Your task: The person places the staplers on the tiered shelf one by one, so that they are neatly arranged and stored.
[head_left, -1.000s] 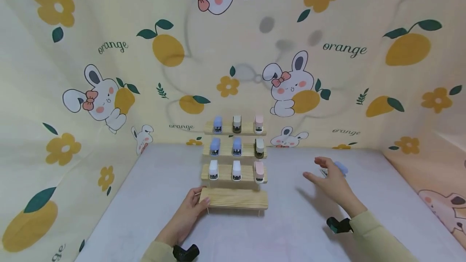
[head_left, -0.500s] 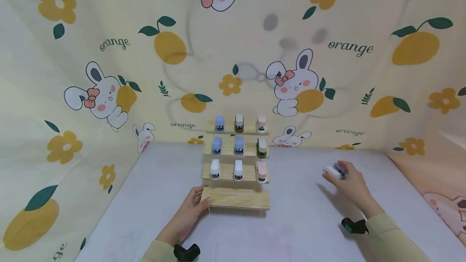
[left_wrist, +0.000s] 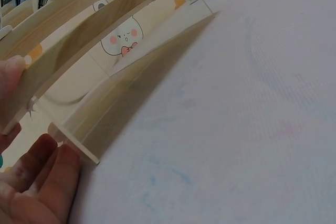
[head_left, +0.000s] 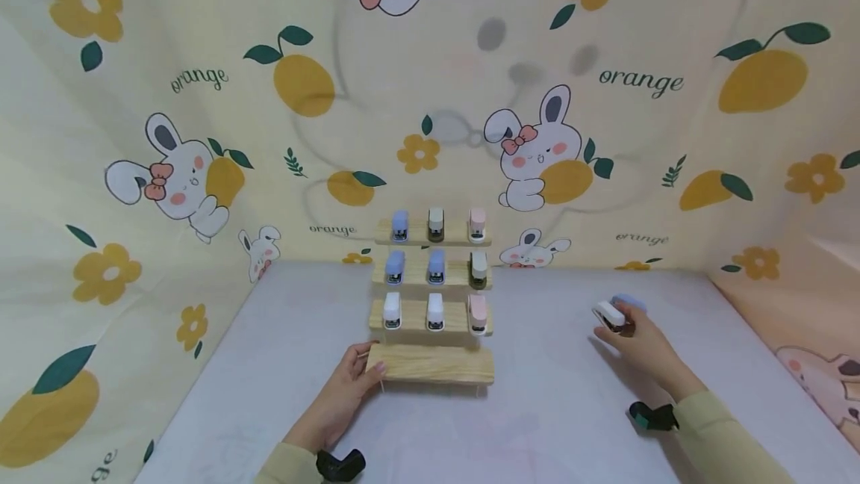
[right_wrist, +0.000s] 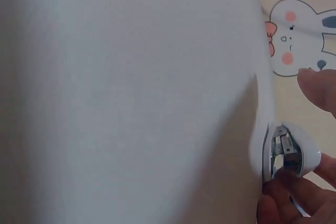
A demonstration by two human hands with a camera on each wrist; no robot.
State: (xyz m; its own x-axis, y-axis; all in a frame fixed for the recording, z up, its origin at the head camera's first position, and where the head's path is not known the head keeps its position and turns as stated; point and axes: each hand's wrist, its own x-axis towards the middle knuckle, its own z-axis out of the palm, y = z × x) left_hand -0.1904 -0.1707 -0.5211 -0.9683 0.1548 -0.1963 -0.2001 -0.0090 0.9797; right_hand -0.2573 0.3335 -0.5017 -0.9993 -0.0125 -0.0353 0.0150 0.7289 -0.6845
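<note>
A stepped wooden rack [head_left: 430, 364] stands mid-table with small staplers on its three upper steps; the lowest step is bare. My left hand [head_left: 349, 387] holds the rack's lower left corner, thumb on the edge [left_wrist: 16, 72]. My right hand [head_left: 638, 342] is off to the right, pinching a small white stapler [head_left: 608, 315] [right_wrist: 289, 153] just above the table. A blue stapler [head_left: 630, 302] lies right behind the hand.
The pale grey tabletop [head_left: 537, 409] is walled by a yellow cloth printed with rabbits and oranges [head_left: 201, 133]. Staplers in blue, white, pink and dark green fill the rack's shelves [head_left: 433, 271]. Black wrist cameras [head_left: 648, 417] sit on both sleeves.
My right hand went from open and reaching rightward to closing round the white stapler and lifting it slightly. The left hand has stayed on the rack.
</note>
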